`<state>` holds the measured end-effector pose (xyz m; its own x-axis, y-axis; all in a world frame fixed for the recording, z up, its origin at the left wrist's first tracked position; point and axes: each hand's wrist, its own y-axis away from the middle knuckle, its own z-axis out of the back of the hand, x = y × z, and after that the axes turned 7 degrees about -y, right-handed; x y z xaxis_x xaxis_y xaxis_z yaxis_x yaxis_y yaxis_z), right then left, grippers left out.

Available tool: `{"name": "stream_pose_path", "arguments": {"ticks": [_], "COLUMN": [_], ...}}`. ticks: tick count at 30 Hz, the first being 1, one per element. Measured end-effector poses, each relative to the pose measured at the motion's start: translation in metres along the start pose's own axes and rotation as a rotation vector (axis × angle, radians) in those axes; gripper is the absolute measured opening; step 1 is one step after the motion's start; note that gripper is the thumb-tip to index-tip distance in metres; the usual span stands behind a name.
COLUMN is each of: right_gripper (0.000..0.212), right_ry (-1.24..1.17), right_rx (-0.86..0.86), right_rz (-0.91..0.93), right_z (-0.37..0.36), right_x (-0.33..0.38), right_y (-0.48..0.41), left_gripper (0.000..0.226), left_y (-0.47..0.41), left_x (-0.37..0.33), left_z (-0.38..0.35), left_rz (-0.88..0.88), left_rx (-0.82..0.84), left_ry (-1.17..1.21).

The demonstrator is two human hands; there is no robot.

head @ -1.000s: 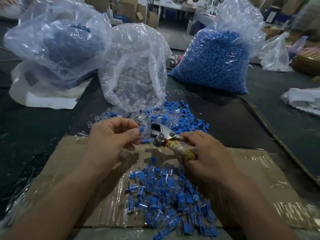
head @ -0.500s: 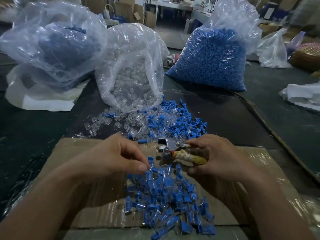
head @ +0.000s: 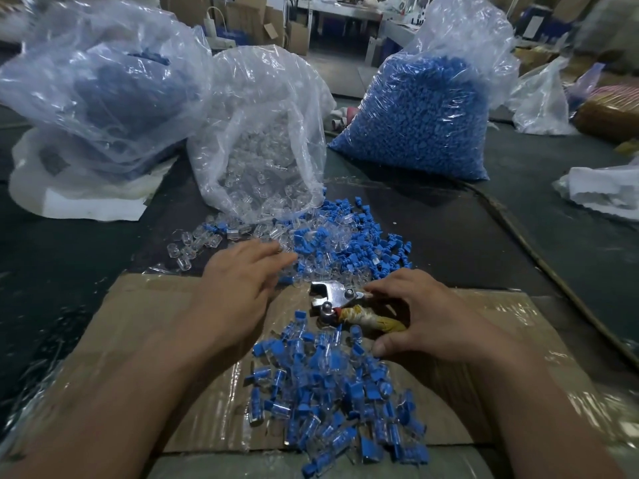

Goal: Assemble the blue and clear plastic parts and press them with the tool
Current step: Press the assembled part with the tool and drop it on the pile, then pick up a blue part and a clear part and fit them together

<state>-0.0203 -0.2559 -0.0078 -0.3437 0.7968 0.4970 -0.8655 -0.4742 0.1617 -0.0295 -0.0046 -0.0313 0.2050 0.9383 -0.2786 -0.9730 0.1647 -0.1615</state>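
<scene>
Two hands work over a tape-covered cardboard sheet lying on the dark worktop. The left hand stretches forward with its grip wide, fingers straight and holding nothing. Its blurred fingertips reach the near edge of the loose pile of clear and blue parts; whether they touch a part cannot be told. The right hand has its grip curled round the pressing tool, thumb below and fingers above the tape-wrapped handle, with the metal head pointing left, just beside the left hand. Just below the tool, between the forearms, lies a heap of assembled blue-and-clear pieces. Behind the loose pile an open bag of clear parts spills onto the worktop, with a full bag of blue parts on its right and another bag of blue pieces on its left.
</scene>
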Motion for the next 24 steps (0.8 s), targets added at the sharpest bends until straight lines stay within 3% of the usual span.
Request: {"name": "stream_pose_path", "arguments": {"ticks": [5, 11, 16, 20, 24], "right_gripper": [0.093, 0.090, 0.083, 0.048, 0.024], "right_ry": [-0.026, -0.065, -0.111, -0.101, 0.001], "right_rx": [0.025, -0.022, -0.193, -0.300, -0.254], "right_rz": [-0.021, -0.041, -0.009, 0.048, 0.145], "right_z": [0.002, 0.004, 0.007, 0.009, 0.011], "right_x": [0.000, 0.003, 0.010, 0.024, 0.050], "right_y": [0.001, 0.002, 0.003, -0.002, -0.016], "left_gripper": [0.042, 0.038, 0.021, 0.021, 0.027], "left_y": [-0.004, -0.001, 0.003, 0.010, 0.011], "left_x": [0.003, 0.005, 0.004, -0.001, -0.003], "left_z": [-0.003, -0.002, 0.001, 0.006, 0.009], "left_rz": [0.023, 0.056, 0.124, 0.133, 0.157], "left_rx": [0.058, -0.147, -0.295, -0.358, -0.327], "left_ry": [0.002, 0.129, 0.209, 0.312, 0.382]}}
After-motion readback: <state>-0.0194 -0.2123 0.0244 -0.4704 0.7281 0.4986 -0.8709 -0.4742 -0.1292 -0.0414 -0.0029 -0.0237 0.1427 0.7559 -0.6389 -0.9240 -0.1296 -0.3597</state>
